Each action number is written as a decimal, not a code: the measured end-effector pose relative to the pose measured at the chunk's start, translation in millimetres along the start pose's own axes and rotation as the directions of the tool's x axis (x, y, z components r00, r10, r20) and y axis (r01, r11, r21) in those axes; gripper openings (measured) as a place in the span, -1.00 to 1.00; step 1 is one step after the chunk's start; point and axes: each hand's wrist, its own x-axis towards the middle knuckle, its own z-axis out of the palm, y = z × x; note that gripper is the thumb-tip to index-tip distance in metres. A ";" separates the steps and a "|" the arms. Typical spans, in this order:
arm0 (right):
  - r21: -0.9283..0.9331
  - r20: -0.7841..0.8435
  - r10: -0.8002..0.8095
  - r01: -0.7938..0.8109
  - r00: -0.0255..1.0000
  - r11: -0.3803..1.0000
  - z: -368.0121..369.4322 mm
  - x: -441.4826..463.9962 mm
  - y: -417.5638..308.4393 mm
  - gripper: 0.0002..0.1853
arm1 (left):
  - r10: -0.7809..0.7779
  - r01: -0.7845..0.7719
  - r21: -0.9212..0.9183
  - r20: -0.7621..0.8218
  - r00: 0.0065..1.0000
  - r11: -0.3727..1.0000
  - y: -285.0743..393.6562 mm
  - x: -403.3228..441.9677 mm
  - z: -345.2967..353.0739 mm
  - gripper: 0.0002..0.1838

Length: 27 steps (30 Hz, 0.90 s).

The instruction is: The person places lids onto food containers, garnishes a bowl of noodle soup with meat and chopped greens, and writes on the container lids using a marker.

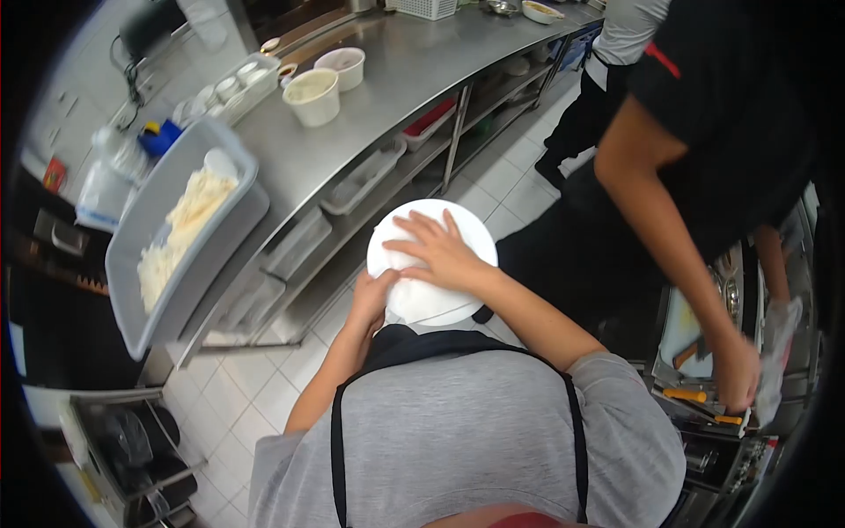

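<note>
A round white plate (471, 229) is held in front of my apron, above the tiled floor. My left hand (374, 295) grips its lower left side, with the thumb over the plate. My right hand (436, 253) lies across the plate with its fingers spread, on something white, perhaps a cloth, that I cannot make out clearly. The fingertips of both hands are close together near the plate's middle. The plate's underside is hidden.
A grey tub (238, 150) with white food stands on the steel counter (396, 62) at the left, near two white containers (312, 99). A co-worker in black (722, 114) reaches toward knives at the right; another person (625, 35) stands farther back.
</note>
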 end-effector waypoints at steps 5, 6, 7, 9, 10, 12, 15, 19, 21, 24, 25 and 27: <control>-0.021 0.097 0.109 -0.107 0.989 0.994 22.6 72.0 85.5 -0.28 | -0.025 0.026 0.038 -0.033 0.999 0.999 34.9 114.8 -9.5 -0.61; -0.020 0.050 0.141 -0.141 0.989 0.990 25.5 82.3 104.5 -0.27 | -0.067 0.068 0.087 -0.008 0.998 0.994 41.9 139.7 -11.1 -0.60; -0.007 0.045 0.209 -0.209 0.977 0.978 23.5 91.2 120.2 -0.26 | -0.067 0.067 0.090 0.005 0.998 0.994 50.0 164.5 -7.1 -0.60; -0.028 0.028 0.290 -0.290 0.957 0.957 6.5 106.8 155.8 -0.24 | -0.109 0.094 0.177 0.078 0.991 0.980 75.6 207.7 6.8 -0.61; -0.020 0.046 0.356 -0.356 0.933 0.934 -3.6 112.9 174.8 -0.24 | -0.133 0.097 0.260 0.122 0.984 0.961 93.0 232.2 17.9 -0.63; -0.005 0.053 0.443 -0.443 0.895 0.896 -20.1 118.4 212.1 -0.24 | -0.134 0.073 0.331 0.166 0.977 0.941 113.9 275.7 42.2 -0.64; -0.006 -0.096 0.663 -0.666 0.743 0.746 -41.2 112.0 262.3 -0.24 | -0.251 0.105 0.401 0.331 0.910 0.910 132.7 341.4 79.9 -0.63; 0.110 -0.130 0.763 -0.756 0.633 0.646 -59.2 81.9 327.0 -0.24 | -0.326 0.136 0.437 0.394 0.859 0.889 133.9 408.7 138.6 -0.62; 0.214 -0.110 0.796 -0.768 0.595 0.603 -67.7 64.4 370.9 -0.26 | -0.324 0.157 0.396 0.401 0.857 0.905 126.1 448.8 169.3 -0.62; 0.488 -0.117 0.820 -0.687 0.560 0.539 -84.3 47.1 440.1 -0.32 | -0.319 0.170 0.380 0.377 0.870 0.909 113.9 505.6 216.7 -0.59; 0.492 -0.132 0.813 -0.675 0.566 0.550 -94.5 47.2 470.5 -0.32 | -0.292 0.135 0.400 0.364 0.884 0.907 120.0 529.5 236.7 -0.57; 0.543 -0.077 0.784 -0.634 0.616 0.551 -109.9 46.9 514.6 -0.36 | -0.276 0.121 0.408 0.347 0.896 0.905 126.2 568.1 266.9 -0.57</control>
